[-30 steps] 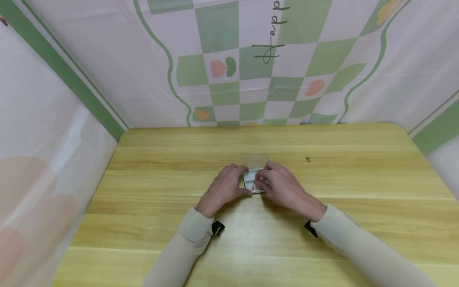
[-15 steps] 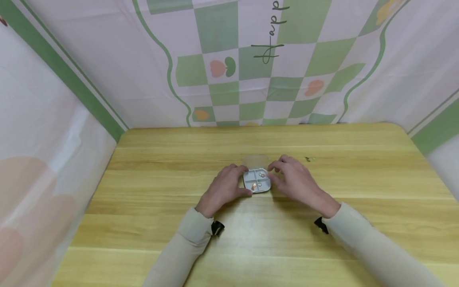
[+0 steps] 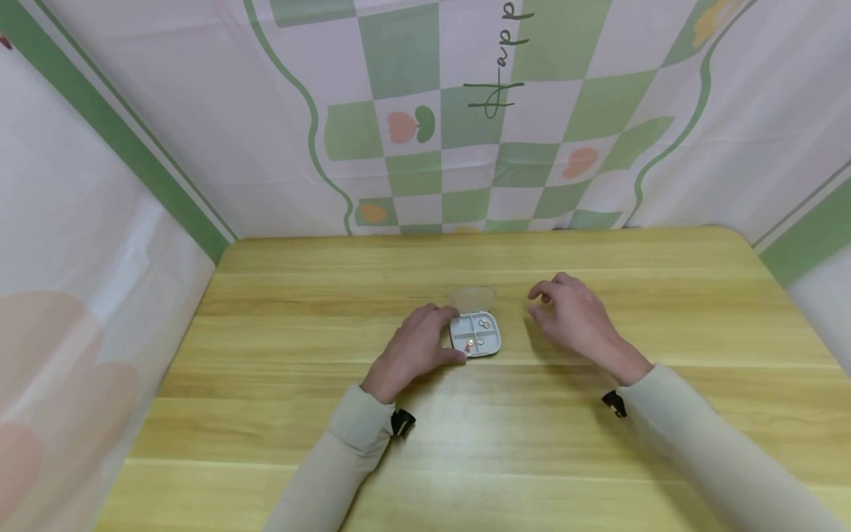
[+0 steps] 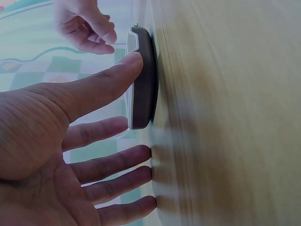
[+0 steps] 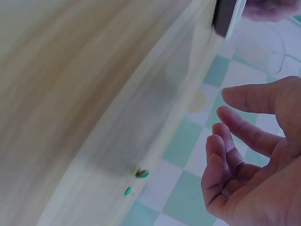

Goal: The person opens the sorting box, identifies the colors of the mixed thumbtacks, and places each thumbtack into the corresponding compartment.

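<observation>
A small pill box (image 3: 465,334) with a white divided tray lies on the table, its clear lid (image 3: 473,298) folded back on the far side. Small round pieces (image 3: 484,324) sit in the far right compartment; others, gold-coloured and pale, lie in the two near ones. My left hand (image 3: 414,345) holds the box by its left side, thumb at the near edge and index finger at the far edge. To the right of the box, my right hand (image 3: 577,316) is in the air with loosely bent fingers, nothing seen between them. Tiny green pieces (image 5: 142,173) lie on the table near it.
The wood-grain table (image 3: 425,458) ends at a patterned cloth (image 3: 399,170) along the back. More cloth hangs at the left and right sides. In the head view, my right hand hides the tiny green pieces.
My right hand was over the box with its fingers in the tray; it has moved off to the right and away. The left hand and the box stay in place.
</observation>
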Demonstrator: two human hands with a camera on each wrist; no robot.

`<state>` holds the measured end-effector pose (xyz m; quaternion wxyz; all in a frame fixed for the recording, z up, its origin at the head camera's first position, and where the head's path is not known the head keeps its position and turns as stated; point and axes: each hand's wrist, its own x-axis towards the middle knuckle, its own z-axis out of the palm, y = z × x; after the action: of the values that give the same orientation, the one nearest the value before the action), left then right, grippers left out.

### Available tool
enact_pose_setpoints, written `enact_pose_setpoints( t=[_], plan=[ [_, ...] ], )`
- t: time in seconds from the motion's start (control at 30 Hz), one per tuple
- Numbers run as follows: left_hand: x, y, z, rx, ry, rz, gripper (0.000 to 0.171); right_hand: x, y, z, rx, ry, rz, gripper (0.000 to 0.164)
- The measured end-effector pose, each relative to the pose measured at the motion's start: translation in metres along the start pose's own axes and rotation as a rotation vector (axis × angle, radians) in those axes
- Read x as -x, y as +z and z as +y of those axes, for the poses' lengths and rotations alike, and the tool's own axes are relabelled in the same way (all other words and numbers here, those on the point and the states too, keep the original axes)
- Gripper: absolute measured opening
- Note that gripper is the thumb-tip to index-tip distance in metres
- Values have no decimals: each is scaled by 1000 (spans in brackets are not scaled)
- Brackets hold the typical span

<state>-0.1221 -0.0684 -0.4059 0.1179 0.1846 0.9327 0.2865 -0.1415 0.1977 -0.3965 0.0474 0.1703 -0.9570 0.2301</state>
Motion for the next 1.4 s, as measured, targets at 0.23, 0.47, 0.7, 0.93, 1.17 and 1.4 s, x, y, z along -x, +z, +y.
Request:
enact_pose_setpoints(
  t=[0.23,0.47,0.7,0.93,1.17,1.4],
  plan=[
    [0,1,0,-2,-8,-2,68,-1,-5,18,35,50,8,21],
    [0,1,0,1,-9,-6,69,-1,-11,32,21,144,-36,27],
    [-1,1,-1,-2,-14,-7,70,-2,-13,42,42,200,-64,27],
    [-1,1,-2,0,-12,-7,69,-4,-12,48,62,231,-76,26],
    [-1,2,-1,-1,-5,-3,68,-4,-12,54,73,259,-63,28],
    [-1,1,-2,-9,-8,-4,69,-5,-18,57,68,284,-73,29]
  ],
)
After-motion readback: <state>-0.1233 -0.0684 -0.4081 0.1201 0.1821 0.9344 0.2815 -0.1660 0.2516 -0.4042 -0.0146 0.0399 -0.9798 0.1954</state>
